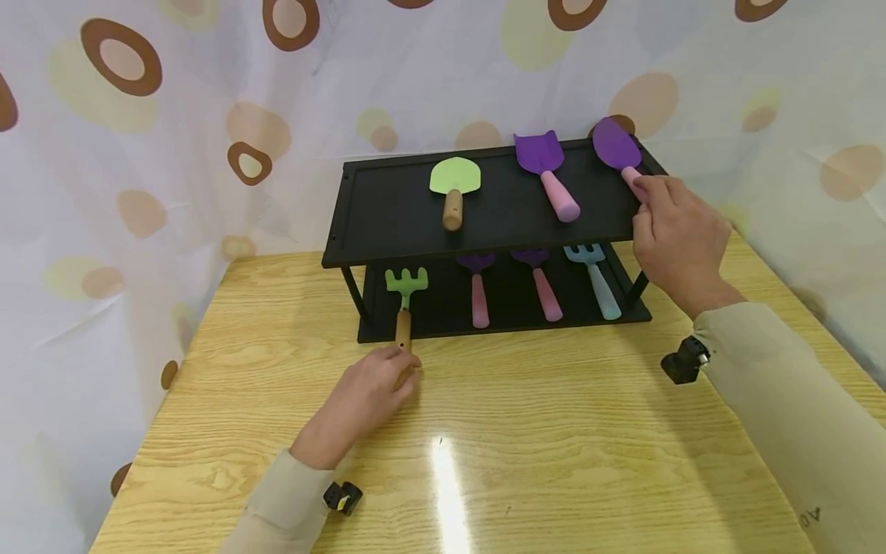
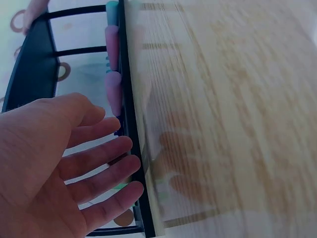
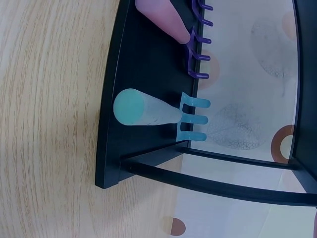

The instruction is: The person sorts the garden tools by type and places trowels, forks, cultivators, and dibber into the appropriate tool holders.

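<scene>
My left hand (image 1: 374, 385) is at the wooden handle of a green hand fork (image 1: 407, 285) on the lower shelf, at the left. In the left wrist view its fingers (image 2: 106, 163) are loosely extended, with the thumb apart; whether they touch the handle cannot be told. My right hand (image 1: 681, 235) grips the pink handle of a purple trowel (image 1: 616, 144) at the right end of the upper shelf (image 1: 394, 208). To its left on that shelf lie a purple shovel with a pink handle (image 1: 541, 154) and a light green trowel with a wooden handle (image 1: 454, 175).
The black two-tier rack stands on a wooden table (image 1: 519, 415) against a patterned curtain (image 1: 388, 77). Two purple forks with pink handles (image 1: 480, 300) and a light blue fork (image 3: 148, 109) lie on the lower shelf (image 3: 143, 62). Posts (image 3: 223, 191) join the shelves.
</scene>
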Tool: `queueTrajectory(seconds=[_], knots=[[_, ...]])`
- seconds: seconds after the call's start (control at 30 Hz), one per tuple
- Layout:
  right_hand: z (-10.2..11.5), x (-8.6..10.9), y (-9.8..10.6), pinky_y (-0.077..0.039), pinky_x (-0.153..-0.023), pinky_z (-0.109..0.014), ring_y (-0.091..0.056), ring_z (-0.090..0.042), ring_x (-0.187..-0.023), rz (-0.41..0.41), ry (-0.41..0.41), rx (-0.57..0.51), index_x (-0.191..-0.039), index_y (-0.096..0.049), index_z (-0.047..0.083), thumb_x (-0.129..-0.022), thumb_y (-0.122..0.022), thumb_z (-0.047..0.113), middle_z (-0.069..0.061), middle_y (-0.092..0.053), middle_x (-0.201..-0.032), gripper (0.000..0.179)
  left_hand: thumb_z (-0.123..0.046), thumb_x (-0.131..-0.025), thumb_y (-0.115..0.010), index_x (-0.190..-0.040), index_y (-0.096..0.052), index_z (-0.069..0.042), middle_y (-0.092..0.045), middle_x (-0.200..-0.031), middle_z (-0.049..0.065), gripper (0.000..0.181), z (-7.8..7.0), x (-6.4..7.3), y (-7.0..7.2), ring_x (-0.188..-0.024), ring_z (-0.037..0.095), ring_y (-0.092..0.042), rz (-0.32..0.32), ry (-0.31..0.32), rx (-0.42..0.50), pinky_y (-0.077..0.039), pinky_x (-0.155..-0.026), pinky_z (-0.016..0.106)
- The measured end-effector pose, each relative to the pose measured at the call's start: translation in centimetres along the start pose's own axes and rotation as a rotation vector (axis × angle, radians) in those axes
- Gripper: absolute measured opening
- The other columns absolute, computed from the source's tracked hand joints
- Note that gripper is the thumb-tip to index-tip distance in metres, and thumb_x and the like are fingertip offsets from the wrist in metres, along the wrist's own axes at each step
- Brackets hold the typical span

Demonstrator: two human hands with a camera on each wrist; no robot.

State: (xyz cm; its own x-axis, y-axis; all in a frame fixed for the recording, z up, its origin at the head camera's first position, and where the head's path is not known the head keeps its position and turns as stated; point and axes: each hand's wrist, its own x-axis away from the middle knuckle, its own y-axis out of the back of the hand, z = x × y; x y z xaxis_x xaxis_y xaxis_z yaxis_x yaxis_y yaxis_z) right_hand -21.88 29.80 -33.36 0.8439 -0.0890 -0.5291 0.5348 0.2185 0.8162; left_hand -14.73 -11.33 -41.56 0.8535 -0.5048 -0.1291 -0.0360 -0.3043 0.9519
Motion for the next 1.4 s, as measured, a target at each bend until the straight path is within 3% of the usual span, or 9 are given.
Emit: queueTrajectory(seconds=[0.23,0.57,0.83,1.03,1.2,1.4], knots=[[0.1,0.1,0.0,-0.045,-0.066,-0.063,-0.058,-0.045,-0.109,-0.004,0.003,0.007,-0.136,-0.052,0.010,-0.102,-0.029,0.022,-0.017,-0.055,-0.138,0.043,-0.018,-0.097,-0.062,-0.107,-0.073,-0.012,-0.067,-0.109,0.006,0.015,0.7,-1.0,-0.5,-0.096,0.021,-0.064,-0.032,-0.021,-0.008,-0.058,-0.080,0.035],[0.0,0.2,0.1,-0.046,-0.063,-0.061,-0.060,-0.043,-0.108,-0.037,0.010,0.006,-0.134,-0.054,0.010,-0.102,-0.029,0.022,-0.016,-0.058,-0.135,0.043,-0.017,-0.097,-0.062,-0.108,-0.071,-0.010,-0.063,-0.115,0.012,0.015,1.1,-2.5,-1.1,-0.097,0.028,-0.061,-0.043,-0.021,-0.019,-0.057,-0.083,0.039],[-0.1,0.1,-0.2,-0.048,-0.063,-0.061,-0.061,-0.043,-0.106,-0.072,0.028,0.002,-0.132,-0.056,0.009,-0.102,-0.030,0.022,-0.016,-0.060,-0.132,0.042,-0.018,-0.097,-0.062,-0.112,-0.069,-0.011,-0.060,-0.118,0.015,0.018,1.0,-3.2,-1.4,-0.095,0.028,-0.059,-0.036,0.014,-0.027,-0.057,-0.081,0.040],[0.0,0.0,-0.2,-0.047,-0.063,-0.060,-0.061,-0.042,-0.106,-0.068,0.029,0.003,-0.132,-0.055,0.009,-0.101,-0.030,0.022,-0.016,-0.060,-0.132,0.042,-0.015,-0.096,-0.061,-0.110,-0.066,-0.009,-0.057,-0.115,0.018,0.015,1.0,-3.6,-1.5,-0.091,0.028,-0.058,-0.067,0.014,-0.017,-0.056,-0.077,0.039],[0.2,0.1,0.0,-0.047,-0.064,-0.060,-0.061,-0.042,-0.107,-0.066,0.031,-0.001,-0.132,-0.055,0.009,-0.101,-0.030,0.021,-0.016,-0.059,-0.132,0.042,-0.013,-0.096,-0.061,-0.110,-0.065,-0.008,-0.056,-0.115,0.019,0.015,1.1,-3.6,-1.7,-0.090,0.029,-0.059,-0.093,0.004,-0.010,-0.057,-0.076,0.041],[0.1,0.2,0.0,-0.046,-0.061,-0.059,-0.061,-0.042,-0.107,-0.073,0.034,0.000,-0.132,-0.056,0.009,-0.101,-0.030,0.021,-0.016,-0.059,-0.133,0.043,-0.015,-0.097,-0.061,-0.116,-0.064,-0.009,-0.057,-0.122,0.017,0.021,1.1,-2.5,-1.6,-0.100,0.030,-0.060,-0.068,0.015,0.035,-0.056,-0.083,0.041]])
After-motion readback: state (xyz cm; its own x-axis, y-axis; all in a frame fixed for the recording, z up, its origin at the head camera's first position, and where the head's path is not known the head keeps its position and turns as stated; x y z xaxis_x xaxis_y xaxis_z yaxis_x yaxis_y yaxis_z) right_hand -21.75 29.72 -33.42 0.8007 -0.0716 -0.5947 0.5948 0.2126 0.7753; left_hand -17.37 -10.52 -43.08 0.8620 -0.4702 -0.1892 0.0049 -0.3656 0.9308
